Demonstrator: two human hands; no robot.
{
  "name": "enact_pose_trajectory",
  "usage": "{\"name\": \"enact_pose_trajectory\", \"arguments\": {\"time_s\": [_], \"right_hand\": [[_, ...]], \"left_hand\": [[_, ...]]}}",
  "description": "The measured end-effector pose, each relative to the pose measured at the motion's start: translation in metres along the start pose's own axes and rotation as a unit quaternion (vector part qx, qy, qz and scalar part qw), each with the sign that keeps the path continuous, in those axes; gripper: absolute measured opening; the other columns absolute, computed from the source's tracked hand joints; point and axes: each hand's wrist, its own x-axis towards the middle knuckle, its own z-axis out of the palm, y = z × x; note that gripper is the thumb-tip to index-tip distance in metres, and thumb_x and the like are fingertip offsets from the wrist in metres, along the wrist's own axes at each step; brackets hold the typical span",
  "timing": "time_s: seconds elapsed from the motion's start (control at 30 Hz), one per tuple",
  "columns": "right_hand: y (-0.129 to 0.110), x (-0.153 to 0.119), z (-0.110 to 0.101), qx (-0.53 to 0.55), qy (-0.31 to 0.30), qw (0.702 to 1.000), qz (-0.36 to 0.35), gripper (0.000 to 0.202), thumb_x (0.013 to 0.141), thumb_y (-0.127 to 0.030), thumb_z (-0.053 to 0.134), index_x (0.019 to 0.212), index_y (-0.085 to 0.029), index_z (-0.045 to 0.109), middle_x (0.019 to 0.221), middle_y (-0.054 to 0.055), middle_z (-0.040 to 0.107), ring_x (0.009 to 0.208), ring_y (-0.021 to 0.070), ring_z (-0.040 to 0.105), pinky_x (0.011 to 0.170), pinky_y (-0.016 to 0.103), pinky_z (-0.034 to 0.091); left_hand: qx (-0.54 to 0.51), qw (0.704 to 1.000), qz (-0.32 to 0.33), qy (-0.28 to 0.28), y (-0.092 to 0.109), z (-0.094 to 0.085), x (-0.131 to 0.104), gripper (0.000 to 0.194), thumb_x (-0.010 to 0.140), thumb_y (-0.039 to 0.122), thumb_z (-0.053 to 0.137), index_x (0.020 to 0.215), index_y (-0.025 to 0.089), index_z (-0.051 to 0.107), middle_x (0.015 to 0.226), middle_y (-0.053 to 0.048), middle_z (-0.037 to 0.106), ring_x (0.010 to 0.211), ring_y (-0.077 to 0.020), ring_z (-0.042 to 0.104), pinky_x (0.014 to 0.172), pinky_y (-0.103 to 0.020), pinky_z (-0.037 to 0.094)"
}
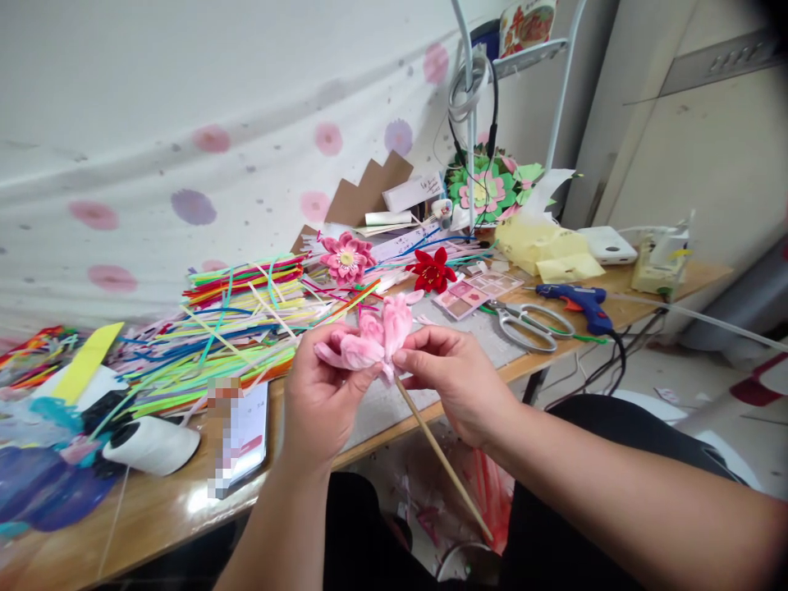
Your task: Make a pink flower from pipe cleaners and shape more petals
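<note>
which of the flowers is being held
The pale pink flower, gripped by the left hand and right hand, a stick below it. The deeper pink flower, red flower and green flower sit farther back, untouched.

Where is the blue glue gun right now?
In the head view, the blue glue gun lies on the table, just up and right of the scissors, beyond the right hand.

Spool (151,445) left of phone (250,435), 2 flowers (432,270) apparently on pipe cleaners (246,322)
</note>
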Motion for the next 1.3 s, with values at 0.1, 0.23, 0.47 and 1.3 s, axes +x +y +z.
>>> {"name": "enact_pose_trajectory", "arguments": {"time_s": [0.1, 0.23, 0.47, 1.3], "right_hand": [[0.002, 0.0, 0.001, 0.003, 0.013, 1.0, -0.006, 0.026, 0.053, -0.032, 0.078, 0.062, -0.015, 0.061, 0.055, -0.004, 0.057, 0.051, 0.0079, 0.052, 0.051, 0.022, 0.043], [0.007, -0.001, 0.001, 0.0, 0.02, 0.999, -0.027, 0.024, 0.056, -0.032, 0.076, 0.063, -0.015, 0.062, 0.054, -0.003, 0.058, 0.05, 0.0081, 0.051, 0.05, 0.022, 0.041], [0.01, -0.006, 0.002, -0.096, 0.043, 0.989, -0.104, 0.014, 0.067, -0.029, 0.067, 0.068, -0.016, 0.063, 0.061, 0.0, 0.061, 0.057, 0.0122, 0.053, 0.057, 0.026, 0.043], [-0.012, -0.023, 0.008, -0.274, 0.014, 0.926, -0.259, 0.006, 0.07, -0.018, 0.064, 0.075, -0.015, 0.067, 0.077, 0.005, 0.064, 0.074, 0.0155, 0.061, 0.058, 0.023, 0.05]], "left_hand": [[0.001, 1.0, 0.003, 0.009, -0.001, 0.001, -0.001, 0.038, 0.058, 0.01, 0.075, 0.09, 0.024, 0.06, 0.088, 0.001, 0.057, 0.081, -0.0137, 0.056, 0.075, -0.024, 0.047], [-0.023, 1.0, -0.008, 0.014, -0.001, 0.004, -0.004, 0.04, 0.057, 0.009, 0.076, 0.091, 0.023, 0.06, 0.088, 0.001, 0.057, 0.08, -0.013, 0.057, 0.073, -0.023, 0.048], [-0.009, 0.999, -0.002, 0.042, -0.001, 0.006, -0.007, 0.041, 0.054, 0.011, 0.078, 0.089, 0.021, 0.06, 0.087, 0.001, 0.057, 0.081, -0.0139, 0.057, 0.074, -0.024, 0.048], [-0.214, 0.967, -0.072, 0.119, -0.007, 0.014, -0.015, 0.037, 0.057, 0.013, 0.077, 0.087, 0.024, 0.057, 0.082, 0.004, 0.056, 0.081, -0.0125, 0.057, 0.08, -0.03, 0.047]]}}
